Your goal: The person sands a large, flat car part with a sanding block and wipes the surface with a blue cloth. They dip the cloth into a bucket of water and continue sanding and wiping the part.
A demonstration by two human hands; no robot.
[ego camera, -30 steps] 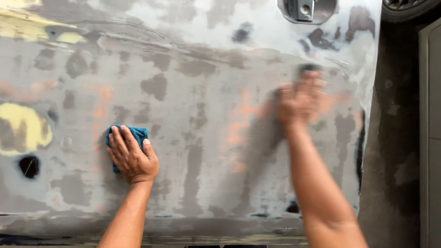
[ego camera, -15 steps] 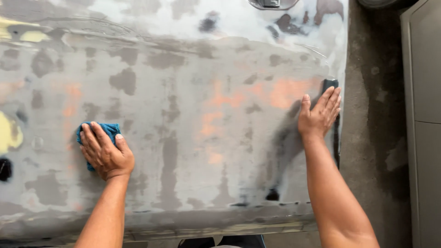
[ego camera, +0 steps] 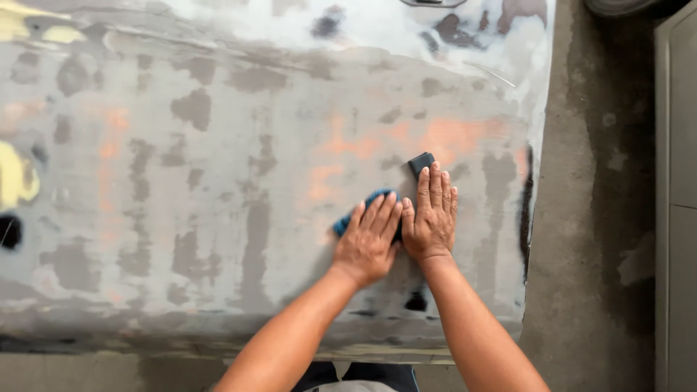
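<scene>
A large sanded car body panel (ego camera: 218, 181), grey with patches of orange, yellow and dark primer, lies flat below me. My left hand (ego camera: 369, 239) presses flat on a blue cloth (ego camera: 347, 220), which shows at the fingertips and to the left of the hand. My right hand (ego camera: 431, 215) lies flat beside it on a dark sanding block (ego camera: 420, 162), whose end sticks out past the fingertips. The two hands touch side by side near the panel's right part.
The panel's right edge (ego camera: 532, 218) drops to a concrete floor (ego camera: 595, 218). A grey cabinet side (ego camera: 675, 203) runs along the far right. A dark hole (ego camera: 9, 231) sits at the panel's left edge, next to a yellow filler patch (ego camera: 16, 174).
My left hand has slid the blue cloth from the panel's left part to the right. My right hand has come back left with the block, so both hands now meet.
</scene>
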